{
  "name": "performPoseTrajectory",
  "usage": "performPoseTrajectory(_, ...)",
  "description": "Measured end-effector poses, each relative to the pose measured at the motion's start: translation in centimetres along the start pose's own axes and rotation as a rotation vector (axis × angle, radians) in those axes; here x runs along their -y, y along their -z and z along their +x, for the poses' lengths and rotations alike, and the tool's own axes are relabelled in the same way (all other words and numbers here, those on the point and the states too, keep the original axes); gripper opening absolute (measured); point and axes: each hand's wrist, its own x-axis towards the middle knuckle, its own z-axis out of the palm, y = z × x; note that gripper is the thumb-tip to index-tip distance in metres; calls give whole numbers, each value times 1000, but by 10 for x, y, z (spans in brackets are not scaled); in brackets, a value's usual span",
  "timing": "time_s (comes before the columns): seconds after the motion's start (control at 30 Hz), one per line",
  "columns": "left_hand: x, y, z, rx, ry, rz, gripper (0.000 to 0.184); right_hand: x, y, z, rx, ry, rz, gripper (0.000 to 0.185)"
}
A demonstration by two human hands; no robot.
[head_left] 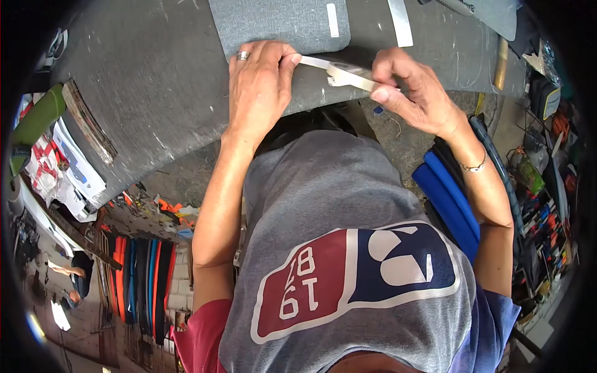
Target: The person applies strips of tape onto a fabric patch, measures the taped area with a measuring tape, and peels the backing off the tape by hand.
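Observation:
My left hand (pixel 264 74) is at the near edge of a grey fabric panel (pixel 280 28), its fingers bent and the thumb against the free end of a white tape strip. That strip (pixel 314 61) runs across to a narrow roll of tape (pixel 351 76), seen nearly edge-on and slightly blurred. My right hand (pixel 413 90) grips the roll at its right side between thumb and fingers. A short white strip (pixel 333 20) lies on the panel near its right side.
Under the panel is a dark, scuffed work table (pixel 161 74). A longer white strip (pixel 400 23) lies at the back, and a wooden-handled tool (pixel 501 64) at the right. Blue fabric rolls (pixel 444 193) stand by my right arm. Another person (pixel 78 273) is far left.

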Motion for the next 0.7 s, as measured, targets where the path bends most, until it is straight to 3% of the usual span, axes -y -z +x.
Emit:
performPoseTrajectory(0.03,0,-1,0,-1,11,-2,13,7,8,3,47,-79,-122,23)
performPoseTrajectory(0.13,2,3,-4,-16,16,48,13,0,14,12,-32,251,-459,18)
performPoseTrajectory(0.17,3,3,-4,-7,26,59,15,-1,19,8,24,151,-563,18)
performPoseTrajectory(0.27,-2,4,-1,4,37,62,16,-6,25,8,33,205,-695,18)
performPoseTrajectory(0.4,3,0,6,-72,4,82,17,-4,29,14,57,236,-824,31)
performPoseTrajectory(0.7,10,-7,15,-9,41,60,17,7,22,28,168,117,-958,42)
